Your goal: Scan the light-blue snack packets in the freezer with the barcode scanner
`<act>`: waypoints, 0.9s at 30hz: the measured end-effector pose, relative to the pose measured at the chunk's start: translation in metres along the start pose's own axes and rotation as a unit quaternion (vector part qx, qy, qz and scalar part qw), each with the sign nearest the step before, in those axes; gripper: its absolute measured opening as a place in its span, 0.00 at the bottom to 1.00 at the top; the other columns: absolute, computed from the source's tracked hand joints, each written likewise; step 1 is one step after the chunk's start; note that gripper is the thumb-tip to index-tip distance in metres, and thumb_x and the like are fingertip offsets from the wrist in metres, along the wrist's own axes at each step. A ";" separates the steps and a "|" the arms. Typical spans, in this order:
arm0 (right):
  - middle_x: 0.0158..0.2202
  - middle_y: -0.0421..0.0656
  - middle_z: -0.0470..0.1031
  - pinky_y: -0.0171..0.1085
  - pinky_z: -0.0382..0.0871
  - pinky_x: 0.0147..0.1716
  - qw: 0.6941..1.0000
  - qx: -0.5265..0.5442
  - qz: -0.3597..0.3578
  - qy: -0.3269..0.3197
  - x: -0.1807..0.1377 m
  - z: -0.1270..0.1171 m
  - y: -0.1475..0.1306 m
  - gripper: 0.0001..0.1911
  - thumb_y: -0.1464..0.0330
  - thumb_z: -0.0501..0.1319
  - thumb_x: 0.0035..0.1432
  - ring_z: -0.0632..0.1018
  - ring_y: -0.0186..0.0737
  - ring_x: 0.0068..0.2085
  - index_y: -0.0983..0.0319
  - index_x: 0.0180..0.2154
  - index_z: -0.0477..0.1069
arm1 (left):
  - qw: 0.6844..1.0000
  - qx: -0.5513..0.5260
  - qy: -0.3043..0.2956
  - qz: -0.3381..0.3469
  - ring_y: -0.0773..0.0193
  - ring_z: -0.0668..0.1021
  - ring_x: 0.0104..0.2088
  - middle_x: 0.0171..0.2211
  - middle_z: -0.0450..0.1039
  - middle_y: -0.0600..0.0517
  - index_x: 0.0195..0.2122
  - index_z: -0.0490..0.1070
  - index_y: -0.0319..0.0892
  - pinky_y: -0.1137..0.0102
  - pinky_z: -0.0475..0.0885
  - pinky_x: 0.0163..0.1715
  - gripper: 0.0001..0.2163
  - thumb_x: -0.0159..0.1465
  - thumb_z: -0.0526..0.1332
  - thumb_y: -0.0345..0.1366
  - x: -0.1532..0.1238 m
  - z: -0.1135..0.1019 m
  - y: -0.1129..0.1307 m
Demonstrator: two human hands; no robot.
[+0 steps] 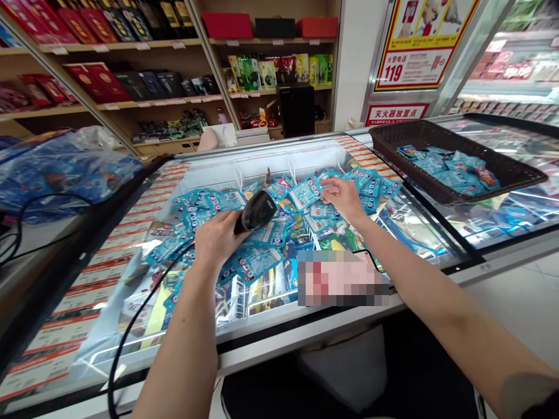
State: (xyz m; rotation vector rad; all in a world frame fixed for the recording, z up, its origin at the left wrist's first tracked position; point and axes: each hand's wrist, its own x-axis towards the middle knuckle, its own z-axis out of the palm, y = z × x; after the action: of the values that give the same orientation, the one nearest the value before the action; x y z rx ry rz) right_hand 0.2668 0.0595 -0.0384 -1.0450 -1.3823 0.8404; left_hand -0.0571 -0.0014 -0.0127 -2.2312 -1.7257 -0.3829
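Observation:
My left hand [217,237] is closed around the handle of a black corded barcode scanner [257,211], its head aimed toward the far right. My right hand [345,198] pinches a light blue snack packet [305,192] and lifts it from a spread of several identical blue packets [244,259] lying on the glass lid of a chest freezer [271,160]. The scanner's black cable [131,326] runs down toward me on the left.
A dark woven basket [502,166] holding more blue packets rests on the neighbouring freezer at right. A clear plastic bag of blue packets [65,171] sits on the left. Wooden shelves of boxed goods [131,87] stand behind. A blurred patch [343,278] lies on the lid.

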 end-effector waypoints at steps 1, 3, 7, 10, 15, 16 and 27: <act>0.27 0.38 0.78 0.45 0.80 0.35 1.000 0.009 0.001 0.004 0.000 0.000 0.000 0.15 0.66 0.64 0.50 0.81 0.41 0.29 0.59 0.42 0.75 | 1.000 0.000 -0.002 0.008 0.51 0.77 0.47 0.47 0.76 0.46 0.52 0.71 0.45 0.66 0.64 0.35 0.19 0.63 0.57 0.48 0.000 0.001 0.000; 0.28 0.37 0.78 0.45 0.80 0.37 0.999 0.030 0.000 0.013 0.001 -0.001 0.001 0.16 0.66 0.65 0.50 0.81 0.40 0.30 0.59 0.43 0.75 | 1.000 0.001 -0.003 0.023 0.51 0.77 0.47 0.46 0.77 0.46 0.53 0.70 0.45 0.66 0.65 0.35 0.20 0.63 0.57 0.47 0.000 0.001 0.000; 0.28 0.38 0.78 0.47 0.80 0.39 0.997 0.074 0.005 0.023 0.003 0.000 0.004 0.15 0.63 0.67 0.48 0.81 0.39 0.30 0.60 0.40 0.76 | 0.999 0.001 0.007 0.043 0.52 0.77 0.47 0.46 0.77 0.46 0.52 0.70 0.45 0.67 0.66 0.36 0.19 0.63 0.56 0.47 0.001 -0.002 0.005; 0.28 0.38 0.78 0.47 0.80 0.40 0.995 0.091 0.036 0.031 0.003 0.001 0.004 0.17 0.61 0.69 0.45 0.81 0.39 0.29 0.61 0.38 0.76 | 0.998 -0.007 0.007 0.055 0.53 0.77 0.47 0.47 0.77 0.46 0.53 0.70 0.45 0.67 0.66 0.37 0.19 0.63 0.55 0.46 0.001 -0.003 0.011; 0.27 0.36 0.78 0.46 0.80 0.40 0.992 0.115 0.051 0.029 0.001 0.004 0.003 0.17 0.59 0.71 0.43 0.80 0.36 0.28 0.60 0.36 0.75 | 0.997 -0.014 0.008 0.071 0.52 0.77 0.47 0.49 0.76 0.46 0.52 0.71 0.44 0.66 0.67 0.36 0.19 0.62 0.56 0.46 0.002 0.000 0.013; 0.26 0.36 0.78 0.46 0.80 0.40 0.991 0.121 0.051 0.027 0.001 0.005 0.002 0.17 0.60 0.71 0.43 0.80 0.36 0.28 0.60 0.35 0.74 | 0.997 -0.014 0.009 0.073 0.52 0.77 0.47 0.48 0.76 0.46 0.51 0.71 0.44 0.66 0.66 0.36 0.19 0.62 0.56 0.46 0.002 0.000 0.013; 0.25 0.34 0.77 0.47 0.79 0.45 0.987 0.146 0.071 0.008 -0.004 0.010 -0.003 0.17 0.61 0.71 0.44 0.81 0.35 0.30 0.59 0.35 0.72 | 0.998 -0.021 -0.006 0.061 0.52 0.77 0.48 0.49 0.76 0.46 0.51 0.71 0.45 0.66 0.67 0.36 0.19 0.62 0.56 0.46 0.002 -0.004 0.019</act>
State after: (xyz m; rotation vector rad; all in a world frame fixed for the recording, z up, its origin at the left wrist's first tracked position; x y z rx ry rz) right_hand 0.2568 0.0558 -0.0382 -0.9249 -1.1396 1.1011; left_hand -0.0385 -0.0054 -0.0098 -2.3594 -1.5902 -0.3821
